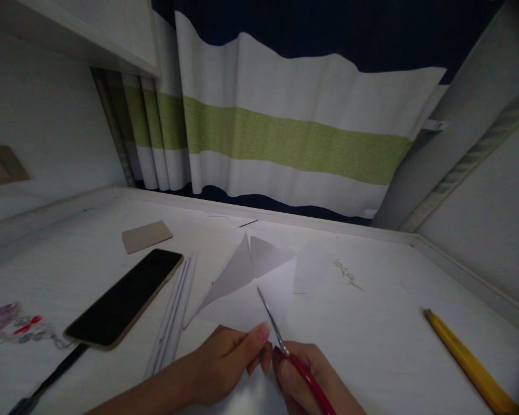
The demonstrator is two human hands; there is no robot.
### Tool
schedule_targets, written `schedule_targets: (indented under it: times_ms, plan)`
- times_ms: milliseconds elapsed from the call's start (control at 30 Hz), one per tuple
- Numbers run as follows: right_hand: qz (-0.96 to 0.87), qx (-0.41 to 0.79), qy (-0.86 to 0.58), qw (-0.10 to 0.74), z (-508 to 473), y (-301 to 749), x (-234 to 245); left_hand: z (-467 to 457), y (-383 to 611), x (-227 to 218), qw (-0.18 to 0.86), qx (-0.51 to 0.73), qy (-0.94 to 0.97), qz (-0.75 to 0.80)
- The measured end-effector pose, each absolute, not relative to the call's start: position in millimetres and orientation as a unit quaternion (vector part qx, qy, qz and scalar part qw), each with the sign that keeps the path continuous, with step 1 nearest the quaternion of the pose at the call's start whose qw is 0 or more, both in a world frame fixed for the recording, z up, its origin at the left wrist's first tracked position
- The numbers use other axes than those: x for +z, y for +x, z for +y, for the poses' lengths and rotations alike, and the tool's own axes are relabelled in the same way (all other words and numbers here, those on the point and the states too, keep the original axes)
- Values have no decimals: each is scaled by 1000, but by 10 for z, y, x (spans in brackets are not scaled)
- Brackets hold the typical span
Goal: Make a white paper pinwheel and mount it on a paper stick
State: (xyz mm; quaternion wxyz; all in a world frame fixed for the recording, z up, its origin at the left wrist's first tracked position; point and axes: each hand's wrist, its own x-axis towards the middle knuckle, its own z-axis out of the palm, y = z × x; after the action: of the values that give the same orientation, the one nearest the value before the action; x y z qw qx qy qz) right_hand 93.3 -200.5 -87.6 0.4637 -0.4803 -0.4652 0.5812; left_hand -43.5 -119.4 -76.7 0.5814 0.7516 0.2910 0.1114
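While the left hand [225, 363] pinches the near corner of the paper [246, 288] between thumb and fingers, the right hand [311, 380] is closed round the red handles of the scissors [290, 357], both close to the near edge of the table [372, 346]. The blades point away from the person and lie across the folded white sheet, with the tips about halfway into it. It looks like a cut in progress: the paper is folded into a pointed, layered shape, held a little off the table and slit from its near side.

Carrying the cut further would call for a firm pinch just beside the blades, so the layers do not slip against each other. The scissors should keep to one line, and the left fingertips should stay clear of the edges.

Left of the paper lie thin white strips [173, 317], and beside them a dark phone [125, 300] face up, a cable [47, 380] running from it to the near left corner. A patterned trinket [8, 325] sits at the left edge. A yellow pencil [467, 360] lies well apart toward the near right corner. Farther back a brown card [147, 236] rests flat, and a loose sheet [311, 268] lies just behind the folded one. Beyond the far edge hangs a striped curtain [285, 138].
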Motion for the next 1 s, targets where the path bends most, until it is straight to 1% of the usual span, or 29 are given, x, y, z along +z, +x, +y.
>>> schedule_targets:
  times_ms: [100,300,500,667,900,1000]
  plan:
    - [-457,585,-471,476,-2009,917,-848,-1194,-436,-769,585,114,749,288]
    - [-491,592,-476,425,-1995,958,-860,-1190,-429,-773,581,120,753,283]
    - [-500,582,-487,418,-1994,975,-872,-1196,-435,-795,583,116,752,286]
    - [-491,604,-468,418,-1999,977,-835,-1189,-426,-796,574,129,750,303]
    - [-458,555,-575,388,-2035,984,-762,-1071,-456,-668,545,258,723,337]
    - [-470,505,-590,420,-1940,1045,-750,-969,-499,-711,556,341,676,344]
